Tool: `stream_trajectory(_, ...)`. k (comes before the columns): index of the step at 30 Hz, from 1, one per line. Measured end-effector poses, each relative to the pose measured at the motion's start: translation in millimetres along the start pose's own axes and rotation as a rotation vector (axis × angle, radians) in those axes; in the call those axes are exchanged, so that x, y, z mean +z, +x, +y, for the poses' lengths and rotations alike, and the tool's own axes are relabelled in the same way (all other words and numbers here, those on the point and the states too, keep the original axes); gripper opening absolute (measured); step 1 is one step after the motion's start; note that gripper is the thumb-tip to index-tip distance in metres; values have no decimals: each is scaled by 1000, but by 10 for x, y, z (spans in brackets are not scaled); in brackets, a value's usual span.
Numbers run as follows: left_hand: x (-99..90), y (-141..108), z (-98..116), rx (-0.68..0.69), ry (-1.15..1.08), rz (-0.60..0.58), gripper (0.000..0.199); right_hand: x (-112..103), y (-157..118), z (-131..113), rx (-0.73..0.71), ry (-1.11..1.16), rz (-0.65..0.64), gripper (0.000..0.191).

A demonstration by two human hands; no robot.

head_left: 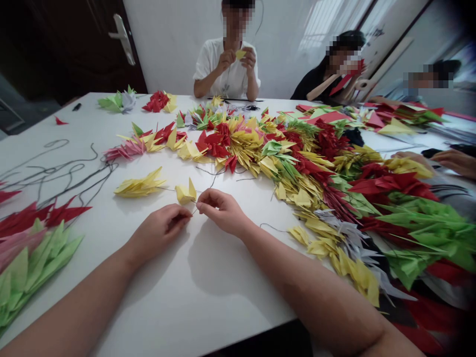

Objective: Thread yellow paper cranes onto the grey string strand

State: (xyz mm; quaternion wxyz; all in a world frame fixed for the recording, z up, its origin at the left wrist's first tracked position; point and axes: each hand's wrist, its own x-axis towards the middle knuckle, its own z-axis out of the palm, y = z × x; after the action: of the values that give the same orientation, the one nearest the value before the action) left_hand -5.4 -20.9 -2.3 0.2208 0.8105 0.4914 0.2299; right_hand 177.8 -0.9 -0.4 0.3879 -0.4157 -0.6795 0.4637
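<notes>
Yellow paper fold point(184, 194) is over the white table point(163, 302), just past my left hand point(160, 229) and right hand point(224, 212), both seemingly pinching thin thread point(195, 210). Probably feather-light, creases easily, so I'd grip its middle, gently, not the tip point(192, 184).

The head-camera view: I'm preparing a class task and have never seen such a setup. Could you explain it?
There is no machine here, only a person's two bare hands. The single picture comes from a camera worn on that person's head, looking forward and down. The left hand and right hand nearly meet above a white table, seeming to pinch a thin thread beside a yellow origami piece. Around them lie a yellow origami bundle, dark cords and a large multicoloured heap of folded paper. Across the table, a co-worker holds a yellow paper piece.
</notes>
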Motion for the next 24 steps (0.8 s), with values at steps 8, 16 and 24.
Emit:
stream_trajectory(8, 8, -5, 4, 39, 45, -5, 20, -9, -14, -22, -53, -136, -31, 4)
stream_trajectory(16, 5, -4, 6, 38, 57, -7, 21, -9, 2, 11, -74, -171, -40, 8)
stream_trajectory(24, 19, 11, -46, 56, 63, -9, 20, 13, 6, -7, -48, -112, -31, 7)
